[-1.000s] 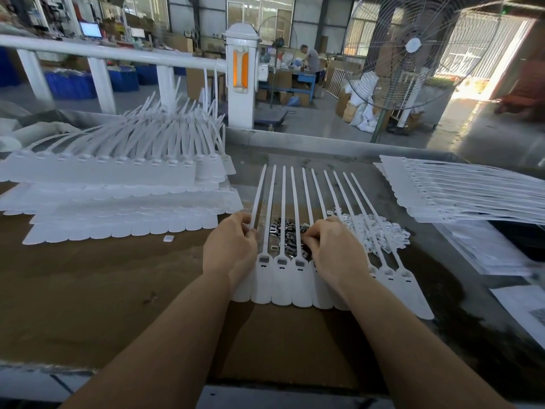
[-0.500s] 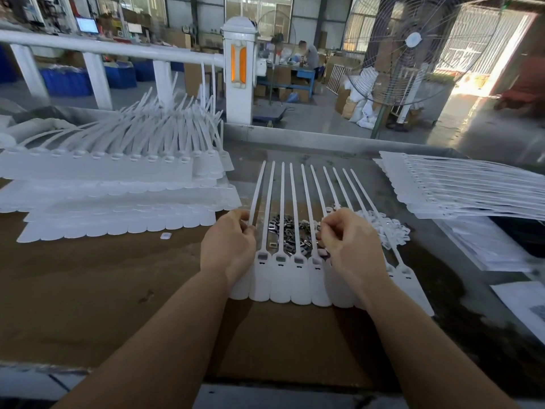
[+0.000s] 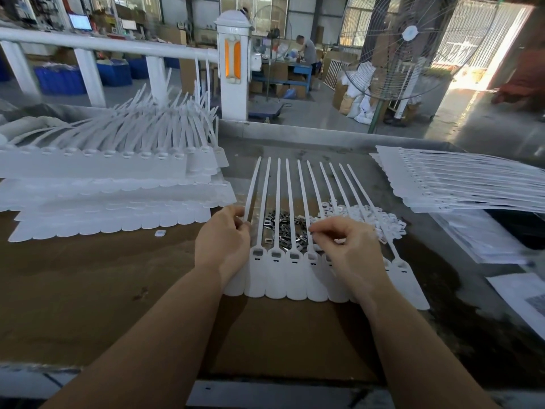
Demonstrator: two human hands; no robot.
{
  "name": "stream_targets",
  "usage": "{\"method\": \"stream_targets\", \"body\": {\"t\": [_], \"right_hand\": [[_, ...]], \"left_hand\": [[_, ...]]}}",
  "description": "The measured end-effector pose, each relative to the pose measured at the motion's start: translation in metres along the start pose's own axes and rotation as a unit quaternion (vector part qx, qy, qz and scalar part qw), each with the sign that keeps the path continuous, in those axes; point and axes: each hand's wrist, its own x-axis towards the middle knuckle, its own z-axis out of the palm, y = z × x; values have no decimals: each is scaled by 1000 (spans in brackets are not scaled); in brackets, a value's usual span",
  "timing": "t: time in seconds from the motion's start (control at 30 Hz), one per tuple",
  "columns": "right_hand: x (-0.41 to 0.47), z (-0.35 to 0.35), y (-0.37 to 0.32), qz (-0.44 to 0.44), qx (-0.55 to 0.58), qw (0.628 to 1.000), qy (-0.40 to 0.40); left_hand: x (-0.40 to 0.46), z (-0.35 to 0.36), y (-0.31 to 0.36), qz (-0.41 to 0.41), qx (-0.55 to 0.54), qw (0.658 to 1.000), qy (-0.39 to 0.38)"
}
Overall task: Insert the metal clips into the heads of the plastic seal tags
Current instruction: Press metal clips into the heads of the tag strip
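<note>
A joined row of white plastic seal tags (image 3: pixel 277 278) lies flat in front of me, heads near me and straps pointing away. Grey metal clips (image 3: pixel 280 225) lie in a loose pile under the straps. My left hand (image 3: pixel 222 246) grips the leftmost strap and rests on the row's left end. My right hand (image 3: pixel 351 249) hovers over the heads right of centre. Its thumb and forefinger pinch together at the edge of the clip pile, apparently on a small metal clip that the fingertips mostly hide. Several heads on the left show dark rectangular slots.
Stacked tag rows (image 3: pixel 112 196) fill the table's left, with one small white piece (image 3: pixel 160 233) loose beside them. More flat tag sheets (image 3: pixel 460 184) lie on the right, above papers (image 3: pixel 483 240). Small white plastic parts (image 3: pixel 374 216) are heaped behind my right hand. A large fan (image 3: pixel 410 42) stands beyond the table.
My right hand lifted off the tag heads and moved away from me to the clip pile, closing its fingertips into a pinch. My left hand stayed on the leftmost strap.
</note>
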Motion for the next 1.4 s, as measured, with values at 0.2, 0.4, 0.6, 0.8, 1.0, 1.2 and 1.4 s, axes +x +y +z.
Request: {"method": "stream_targets", "body": {"t": [0.2,0.4,0.6,0.8,1.0,1.2,1.4], "right_hand": [[0,1,0,19,3,1000,-1],[-1,-2,-2,25,20,999,-20],[-1,-4,-7,17,1,998,-64],[0,-4,-4,31,-34,995,-90],[0,-6,-3,10,-103,987,-126],[0,-6,-1,1,-134,982,-133],[1,-6,0,4,-121,987,-109]], "left_hand": [[0,-1,1,0,-3,1000,-8],[0,-2,1,2,-4,1000,-5],[1,-1,-2,-10,-20,1000,-2],[1,-1,-3,-8,-16,1000,3],[1,-1,-4,-6,-9,1000,2],[0,-1,-2,-8,-5,1000,-5],[1,-1,-2,-5,-1,1000,1]]}}
